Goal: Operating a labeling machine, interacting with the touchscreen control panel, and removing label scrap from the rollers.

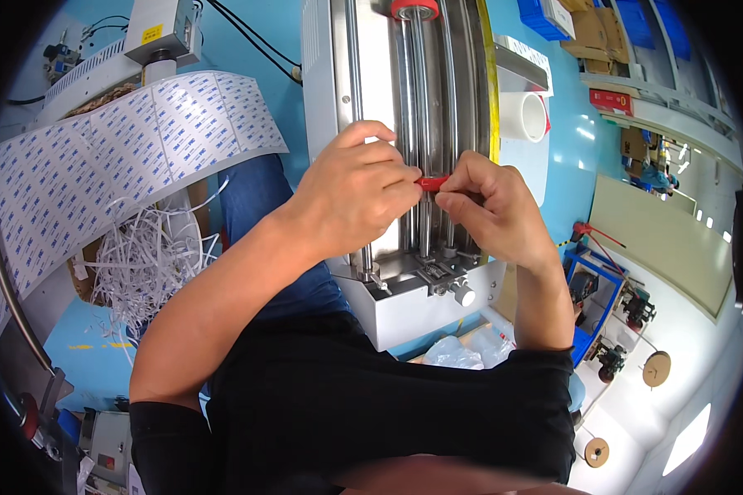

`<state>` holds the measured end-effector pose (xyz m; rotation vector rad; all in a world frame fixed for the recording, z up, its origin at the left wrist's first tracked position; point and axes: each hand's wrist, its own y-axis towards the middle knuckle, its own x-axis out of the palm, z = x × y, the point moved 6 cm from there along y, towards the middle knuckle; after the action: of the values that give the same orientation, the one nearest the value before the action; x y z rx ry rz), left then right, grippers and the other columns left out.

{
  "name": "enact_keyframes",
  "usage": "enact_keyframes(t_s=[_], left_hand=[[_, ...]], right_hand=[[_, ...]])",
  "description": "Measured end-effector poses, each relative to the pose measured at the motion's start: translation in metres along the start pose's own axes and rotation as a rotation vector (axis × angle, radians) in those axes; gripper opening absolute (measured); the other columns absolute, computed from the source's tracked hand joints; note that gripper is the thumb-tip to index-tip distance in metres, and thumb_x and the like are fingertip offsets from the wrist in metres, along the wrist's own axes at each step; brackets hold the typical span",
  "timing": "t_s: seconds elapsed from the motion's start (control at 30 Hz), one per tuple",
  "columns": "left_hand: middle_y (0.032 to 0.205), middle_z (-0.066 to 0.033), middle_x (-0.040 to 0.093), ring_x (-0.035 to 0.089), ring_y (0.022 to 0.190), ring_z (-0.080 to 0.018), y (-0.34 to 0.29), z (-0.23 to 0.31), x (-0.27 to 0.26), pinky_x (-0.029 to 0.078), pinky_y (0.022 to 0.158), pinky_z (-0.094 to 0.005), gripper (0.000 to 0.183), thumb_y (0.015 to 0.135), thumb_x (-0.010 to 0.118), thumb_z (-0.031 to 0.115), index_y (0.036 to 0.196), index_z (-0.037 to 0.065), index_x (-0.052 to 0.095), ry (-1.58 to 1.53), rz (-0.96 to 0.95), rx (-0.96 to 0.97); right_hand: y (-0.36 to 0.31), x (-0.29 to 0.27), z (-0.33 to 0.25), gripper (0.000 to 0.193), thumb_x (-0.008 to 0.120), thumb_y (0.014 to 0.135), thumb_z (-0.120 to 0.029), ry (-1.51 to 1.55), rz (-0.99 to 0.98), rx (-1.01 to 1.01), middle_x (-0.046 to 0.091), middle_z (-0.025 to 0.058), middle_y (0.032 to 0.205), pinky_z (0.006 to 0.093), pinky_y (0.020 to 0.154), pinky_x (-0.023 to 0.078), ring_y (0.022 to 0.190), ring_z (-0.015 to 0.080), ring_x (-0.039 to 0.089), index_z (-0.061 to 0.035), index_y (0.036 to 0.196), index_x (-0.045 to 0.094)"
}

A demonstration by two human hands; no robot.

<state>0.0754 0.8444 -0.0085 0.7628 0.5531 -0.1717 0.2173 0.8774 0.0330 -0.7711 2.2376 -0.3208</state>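
Both my hands meet over a white machine [404, 309] with long steel rollers [417, 91]. A small red strip [432, 181] is pinched between them. My left hand [357, 194] grips its left end with thumb and fingers. My right hand [494, 206] holds its right end, fingers closed. The strip lies across the rollers about halfway along their length. A red ring [414, 8] sits on the far end of one roller.
A wide sheet of printed white labels [99, 157] curves off a roller at the left, with a pile of white paper trimmings [144, 260] below it. A white tape roll [528, 115] stands right of the machine. Blue-framed equipment [607, 293] and cardboard spools [656, 369] sit at the right.
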Motion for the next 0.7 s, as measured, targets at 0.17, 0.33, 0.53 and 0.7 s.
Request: enact_keyframes(t_s=[0.17, 0.33, 0.53, 0.7], left_hand=[[0.074, -0.0026, 0.066, 0.061, 0.082, -0.0183, 0.004, -0.004, -0.002, 0.044, 0.093, -0.0382, 0.004, 0.072, 0.070, 0.009, 0.076, 0.007, 0.070, -0.111, 0.077, -0.159], [0.070, -0.0026, 0.063, 0.060, 0.085, -0.0201, 0.019, -0.002, -0.006, 0.037, 0.101, -0.0447, 0.009, 0.073, 0.073, 0.013, 0.079, 0.008, 0.070, -0.155, -0.055, -0.309], [0.068, -0.0052, 0.062, 0.058, 0.087, -0.0226, 0.026, -0.002, -0.001, 0.029, 0.107, -0.0450, 0.006, 0.075, 0.069, 0.011, 0.075, 0.005, 0.070, -0.113, -0.163, -0.409], [0.068, -0.0081, 0.062, 0.058, 0.088, -0.0262, 0.033, -0.006, 0.008, 0.027, 0.109, -0.0453, 0.009, 0.077, 0.063, 0.005, 0.070, 0.004, 0.067, -0.111, -0.333, -0.497]], right_hand=[[-0.001, -0.002, -0.001, 0.015, 0.062, 0.086, 0.001, 0.017, 0.000, -0.033, 0.049, -0.0033, 0.060, 0.0205, 0.047, 0.031, 0.055, 0.0015, 0.040, -0.0020, 0.077, 0.051], [-0.002, 0.000, 0.001, 0.014, 0.062, 0.086, 0.002, 0.037, 0.002, -0.035, 0.048, -0.0029, 0.060, 0.0211, 0.047, 0.031, 0.055, 0.0018, 0.040, -0.0017, 0.077, 0.051], [-0.002, -0.001, -0.002, 0.014, 0.063, 0.085, 0.002, 0.006, -0.004, -0.051, 0.047, -0.0032, 0.060, 0.0219, 0.048, 0.031, 0.056, 0.0026, 0.039, -0.0009, 0.078, 0.051], [-0.002, -0.001, 0.001, 0.015, 0.063, 0.085, 0.002, 0.021, 0.003, -0.077, 0.047, -0.0027, 0.061, 0.0220, 0.048, 0.032, 0.057, 0.0028, 0.039, -0.0007, 0.078, 0.051]])
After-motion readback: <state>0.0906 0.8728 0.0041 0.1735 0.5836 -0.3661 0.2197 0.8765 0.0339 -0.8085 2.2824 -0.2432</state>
